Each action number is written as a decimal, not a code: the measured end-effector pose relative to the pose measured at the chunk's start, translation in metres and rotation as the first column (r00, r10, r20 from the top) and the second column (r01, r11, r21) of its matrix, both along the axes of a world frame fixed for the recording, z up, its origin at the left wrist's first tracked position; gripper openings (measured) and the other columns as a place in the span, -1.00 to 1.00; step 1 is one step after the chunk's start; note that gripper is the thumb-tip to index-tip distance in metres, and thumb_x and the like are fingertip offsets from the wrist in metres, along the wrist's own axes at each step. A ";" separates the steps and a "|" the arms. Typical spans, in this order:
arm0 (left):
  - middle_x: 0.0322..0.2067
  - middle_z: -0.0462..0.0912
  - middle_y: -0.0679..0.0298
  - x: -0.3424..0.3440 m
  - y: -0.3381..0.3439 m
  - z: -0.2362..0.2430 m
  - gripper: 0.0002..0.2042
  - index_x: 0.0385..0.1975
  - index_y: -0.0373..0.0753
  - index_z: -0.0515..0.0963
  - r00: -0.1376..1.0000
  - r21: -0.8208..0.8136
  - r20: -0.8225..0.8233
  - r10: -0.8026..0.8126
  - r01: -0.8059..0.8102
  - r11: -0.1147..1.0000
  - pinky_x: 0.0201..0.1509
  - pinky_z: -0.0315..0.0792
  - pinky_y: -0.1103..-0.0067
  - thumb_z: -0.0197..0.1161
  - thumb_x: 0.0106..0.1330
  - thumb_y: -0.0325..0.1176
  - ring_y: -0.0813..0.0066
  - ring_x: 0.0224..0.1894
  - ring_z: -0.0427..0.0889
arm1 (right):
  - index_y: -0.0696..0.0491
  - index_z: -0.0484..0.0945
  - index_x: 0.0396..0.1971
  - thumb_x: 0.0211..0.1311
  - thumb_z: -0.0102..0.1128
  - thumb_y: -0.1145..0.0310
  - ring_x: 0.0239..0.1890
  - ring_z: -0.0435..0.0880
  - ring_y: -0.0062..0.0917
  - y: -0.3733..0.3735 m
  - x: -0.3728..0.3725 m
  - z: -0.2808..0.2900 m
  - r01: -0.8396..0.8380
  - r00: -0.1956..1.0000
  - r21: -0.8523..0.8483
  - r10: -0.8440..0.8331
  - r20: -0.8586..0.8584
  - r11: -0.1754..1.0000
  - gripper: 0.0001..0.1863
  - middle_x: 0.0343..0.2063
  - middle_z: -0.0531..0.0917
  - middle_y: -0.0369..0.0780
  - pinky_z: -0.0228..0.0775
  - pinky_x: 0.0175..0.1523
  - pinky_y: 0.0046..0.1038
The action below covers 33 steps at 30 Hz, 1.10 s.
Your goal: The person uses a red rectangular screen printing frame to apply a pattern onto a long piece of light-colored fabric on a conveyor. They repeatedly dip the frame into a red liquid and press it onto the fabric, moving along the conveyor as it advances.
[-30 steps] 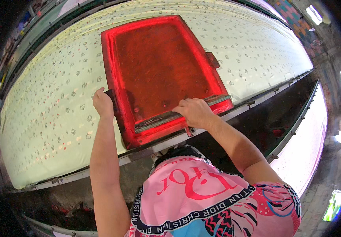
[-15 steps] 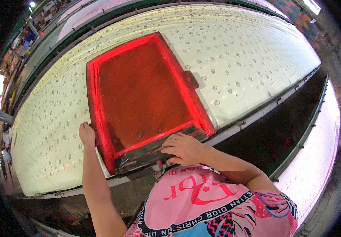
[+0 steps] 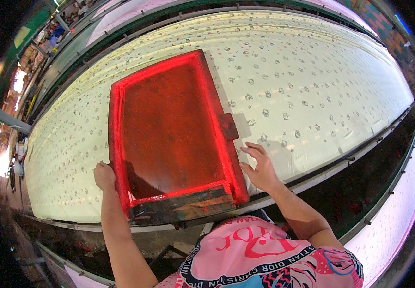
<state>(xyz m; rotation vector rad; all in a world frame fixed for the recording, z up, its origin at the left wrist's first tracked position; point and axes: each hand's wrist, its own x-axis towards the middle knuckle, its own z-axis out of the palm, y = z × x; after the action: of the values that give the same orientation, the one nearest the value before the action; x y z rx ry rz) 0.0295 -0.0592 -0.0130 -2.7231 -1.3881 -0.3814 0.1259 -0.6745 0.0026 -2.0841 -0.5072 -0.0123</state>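
The left hand [image 3: 105, 176] is curled at the left edge of the red framed screen [image 3: 174, 127]; whether it pinches anything there is hidden. The right hand [image 3: 262, 171], fingers spread, hangs just off the right edge, nearest the dark side block [image 3: 228, 126]. The screen lies between and ahead of them, long axis running away, far end leaning left, on patterned cloth [image 3: 308, 120]. The left hand is nearer.
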 end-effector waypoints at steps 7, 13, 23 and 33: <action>-0.10 0.78 -0.29 -0.004 0.019 -0.012 -0.47 -0.07 -0.47 0.73 0.988 -0.241 0.152 -0.032 0.069 0.968 0.14 0.57 -0.01 -0.05 0.73 -0.08 -0.36 -0.03 0.75 | 0.12 0.51 0.48 0.46 0.43 0.38 0.40 0.58 -0.33 0.031 0.055 -0.006 0.120 0.850 0.233 0.021 -0.527 0.965 -0.36 0.37 0.61 -0.05 0.51 0.42 -0.26; -0.36 0.72 -0.09 -0.008 0.039 -0.034 -0.41 -0.22 -0.51 0.69 0.938 -0.496 0.341 0.056 0.129 0.859 -0.06 0.50 0.18 -0.01 0.75 -0.01 0.05 -0.30 0.66 | 0.16 0.60 0.37 0.45 0.45 0.38 0.10 0.71 -0.51 0.058 0.070 0.022 0.144 0.811 0.203 0.002 -0.584 0.968 -0.46 0.13 0.75 -0.17 0.56 0.25 -0.40; -0.45 0.61 0.16 -0.010 0.046 -0.024 -0.36 -0.29 -0.53 0.65 0.913 -0.606 0.391 0.116 0.160 0.779 -0.12 0.48 0.29 0.01 0.74 0.05 0.35 -0.34 0.53 | 0.13 0.68 0.12 0.43 0.44 0.45 -0.04 0.65 -0.62 0.077 0.066 0.057 0.215 0.782 0.331 0.041 -0.622 0.919 -0.68 -0.06 0.70 -0.29 0.50 0.12 -0.49; -0.44 0.67 0.14 0.035 -0.053 0.041 -0.34 -0.41 -0.29 0.55 0.767 -0.867 0.451 0.457 0.253 0.430 -0.22 0.59 0.27 0.06 0.65 0.28 0.23 -0.43 0.63 | 0.12 0.69 0.10 0.42 0.44 0.45 -0.14 0.69 -0.68 0.019 0.101 0.083 0.167 0.877 0.347 0.022 -0.481 0.923 -0.70 -0.11 0.73 -0.30 0.58 -0.01 -0.51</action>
<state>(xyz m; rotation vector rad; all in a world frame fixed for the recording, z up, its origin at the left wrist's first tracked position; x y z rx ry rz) 0.0646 -0.1122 0.0279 -3.4290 -2.6263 -0.8221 0.2266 -0.6551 0.0853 -1.6400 -0.1048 0.3306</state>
